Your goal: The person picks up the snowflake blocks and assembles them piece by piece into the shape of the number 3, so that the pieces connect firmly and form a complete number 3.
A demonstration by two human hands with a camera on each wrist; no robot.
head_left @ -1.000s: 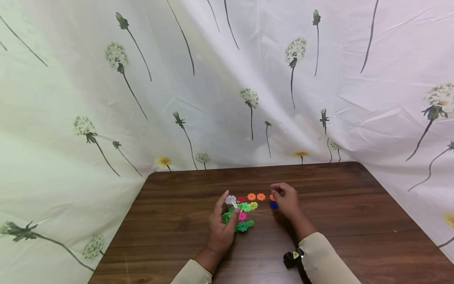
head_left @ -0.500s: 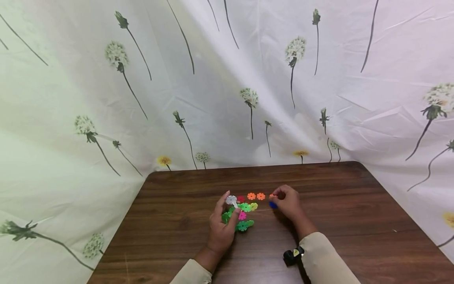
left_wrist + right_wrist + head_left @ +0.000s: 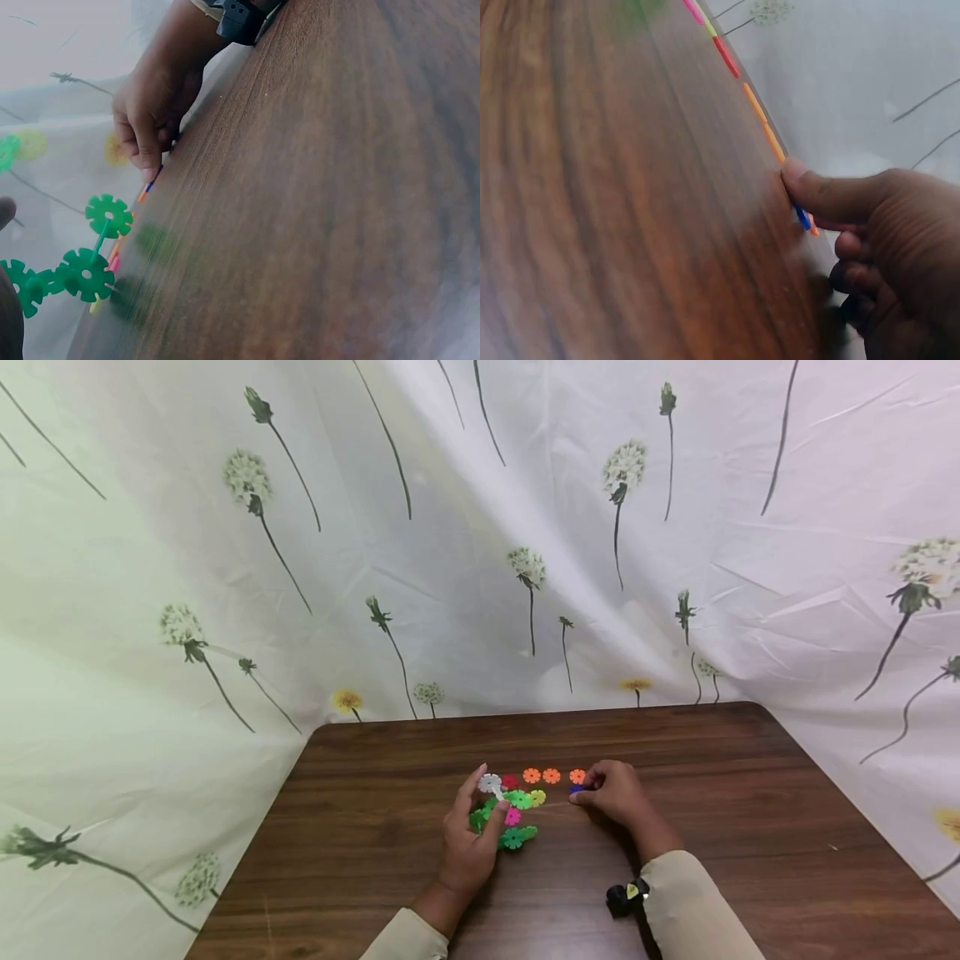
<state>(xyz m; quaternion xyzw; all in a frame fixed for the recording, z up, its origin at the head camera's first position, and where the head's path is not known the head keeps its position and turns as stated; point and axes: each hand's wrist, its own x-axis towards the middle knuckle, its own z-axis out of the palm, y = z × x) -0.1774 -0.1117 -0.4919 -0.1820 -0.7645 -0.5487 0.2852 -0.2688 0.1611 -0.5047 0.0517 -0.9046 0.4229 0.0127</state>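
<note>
My left hand (image 3: pixel 467 843) holds a joined build of slotted flower-shaped plastic discs, with a white disc (image 3: pixel 489 782) near its fingertips and green discs (image 3: pixel 86 274) reaching past the thumb. The left wrist view shows the green discs raised off the tabletop. Over to the right, my right hand (image 3: pixel 619 795) pinches a blue disc (image 3: pixel 802 217) at the table surface between thumb and forefinger. Part of that disc is hidden by the fingers. Just beyond it lies an orange disc (image 3: pixel 577 776).
Two more orange discs (image 3: pixel 542 775) lie flat between the hands. Red (image 3: pixel 510 782), yellow (image 3: pixel 537 797) and pink (image 3: pixel 513 816) discs lie close to the green build. The brown wooden table (image 3: pixel 360 827) ends at a flower-print cloth (image 3: pixel 465 610).
My right hand has come down and slightly toward me, from the orange disc to the blue one. The orange disc now shows uncovered. My left hand and its build hold still.
</note>
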